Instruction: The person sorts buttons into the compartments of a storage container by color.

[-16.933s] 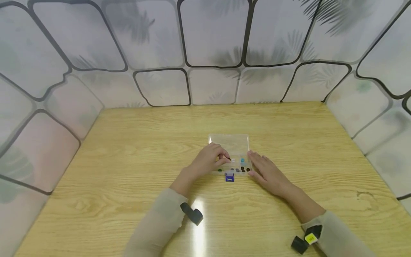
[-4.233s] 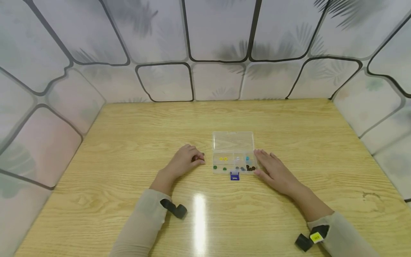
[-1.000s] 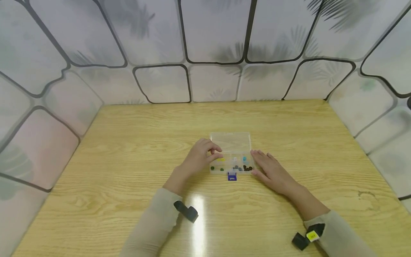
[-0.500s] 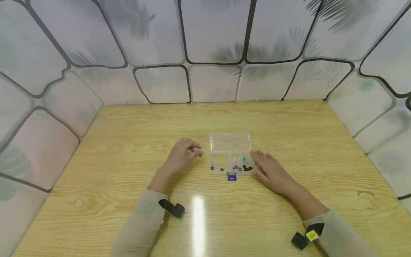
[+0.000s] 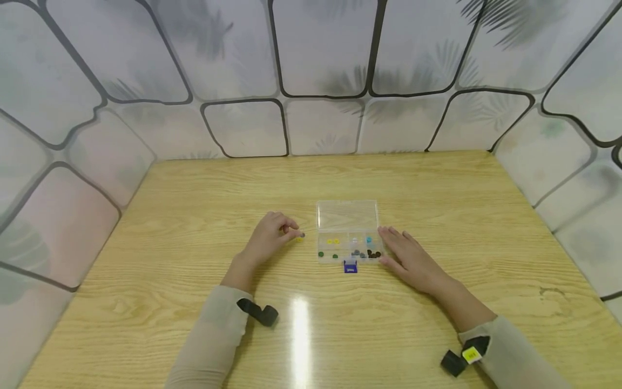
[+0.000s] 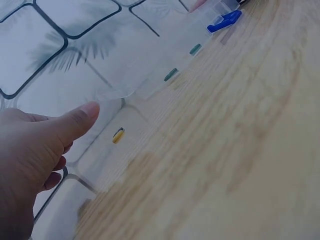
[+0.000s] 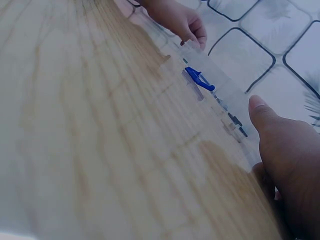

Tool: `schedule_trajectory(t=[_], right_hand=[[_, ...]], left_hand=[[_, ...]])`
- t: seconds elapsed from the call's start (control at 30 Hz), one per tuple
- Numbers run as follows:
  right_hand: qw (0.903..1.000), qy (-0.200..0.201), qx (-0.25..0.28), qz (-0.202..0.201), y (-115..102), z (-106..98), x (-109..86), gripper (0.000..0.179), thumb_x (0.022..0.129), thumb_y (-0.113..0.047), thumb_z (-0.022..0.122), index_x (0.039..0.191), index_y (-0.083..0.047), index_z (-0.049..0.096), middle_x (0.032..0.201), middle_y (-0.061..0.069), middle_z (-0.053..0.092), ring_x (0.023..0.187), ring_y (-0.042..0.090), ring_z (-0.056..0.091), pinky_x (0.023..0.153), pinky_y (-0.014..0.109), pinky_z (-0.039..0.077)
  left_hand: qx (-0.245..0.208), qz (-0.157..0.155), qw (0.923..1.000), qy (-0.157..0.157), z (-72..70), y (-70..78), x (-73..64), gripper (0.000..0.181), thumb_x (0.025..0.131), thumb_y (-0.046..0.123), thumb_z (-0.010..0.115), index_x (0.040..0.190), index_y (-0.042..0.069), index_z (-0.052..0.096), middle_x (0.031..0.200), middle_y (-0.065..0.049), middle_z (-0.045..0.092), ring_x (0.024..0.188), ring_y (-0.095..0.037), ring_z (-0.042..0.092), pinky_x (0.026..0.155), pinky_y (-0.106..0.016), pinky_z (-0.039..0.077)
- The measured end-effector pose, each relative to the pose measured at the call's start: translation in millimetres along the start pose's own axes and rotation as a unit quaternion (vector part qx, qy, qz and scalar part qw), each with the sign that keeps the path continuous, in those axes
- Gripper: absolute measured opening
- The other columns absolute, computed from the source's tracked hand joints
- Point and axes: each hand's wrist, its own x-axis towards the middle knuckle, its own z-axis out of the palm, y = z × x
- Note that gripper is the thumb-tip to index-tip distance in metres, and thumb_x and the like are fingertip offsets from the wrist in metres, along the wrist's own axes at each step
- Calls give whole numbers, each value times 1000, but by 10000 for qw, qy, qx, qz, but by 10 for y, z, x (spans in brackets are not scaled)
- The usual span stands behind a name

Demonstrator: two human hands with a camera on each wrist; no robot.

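Note:
A clear plastic compartment box (image 5: 342, 261) stands on the table with its lid (image 5: 347, 215) raised and a blue latch (image 5: 350, 267) at its front. My left hand (image 5: 266, 240) hovers left of it, fingers loosely bent, thumb stretched out. Right at the thumb tip are a small yellow disc (image 6: 118, 136) and a dark one; in the left wrist view they lie on the table, apart from the thumb. My right hand (image 5: 410, 262) lies along the box's right side with fingers stretched out, fingertips at its edge. Inside the box are yellow rings (image 5: 333, 241), green discs (image 5: 321, 254) and several black pieces (image 5: 374, 254).
The wood-grain table (image 5: 194, 205) ends at a patterned fabric wall (image 5: 320, 127) behind and at both sides. Each sleeve carries a black strapped device, one (image 5: 259, 312) on the left and one (image 5: 471, 354) on the right.
My left hand has drawn left, from over the box's left compartments to the table beside it. The yellow and dark discs now show by its thumb. The right hand keeps its place.

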Motion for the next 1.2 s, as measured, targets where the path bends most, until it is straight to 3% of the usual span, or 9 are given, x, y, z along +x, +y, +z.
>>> schedule_trajectory(t=[0.27, 0.67, 0.8, 0.93, 1.2], right_hand=[[10000, 1, 23, 28, 5, 3, -7, 64, 100, -33, 47, 149, -3, 22, 153, 16, 27, 141, 35, 21, 114, 49, 10], [10000, -7, 19, 31, 28, 12, -10, 64, 100, -34, 46, 150, -4, 20, 153, 16, 26, 142, 34, 20, 115, 47, 9], [10000, -8, 16, 32, 32, 7, -9, 64, 100, -35, 47, 150, -4, 20, 153, 15, 26, 142, 34, 20, 115, 47, 8], [10000, -8, 40, 11, 25, 6, -8, 64, 100, -35, 47, 150, -4, 20, 153, 16, 26, 142, 34, 20, 115, 47, 9], [10000, -22, 6, 14, 31, 18, -3, 65, 100, -35, 47, 150, -4, 20, 153, 16, 26, 142, 35, 20, 115, 48, 9]], left_hand=[[348, -119, 9988, -318, 26, -24, -11, 22, 84, 34, 72, 90, 13, 70, 78, 4, 54, 79, -15, 44, 72, -30, 38], [639, 314, 9966, -408, 62, -16, -19, 13, 87, 26, 69, 87, 13, 68, 74, 5, 53, 76, -14, 43, 71, -30, 36], [678, 271, 9962, -480, 69, -12, -23, 13, 89, 27, 67, 88, 14, 68, 75, 6, 52, 77, -13, 42, 71, -29, 37], [746, 259, 9961, -395, 91, -26, -34, 13, 88, 28, 68, 88, 15, 68, 75, 6, 52, 78, -12, 43, 70, -28, 38], [922, 608, 9937, -173, 123, -39, -35, 14, 87, 26, 68, 90, 13, 69, 77, 6, 56, 76, -11, 44, 70, -29, 39]])
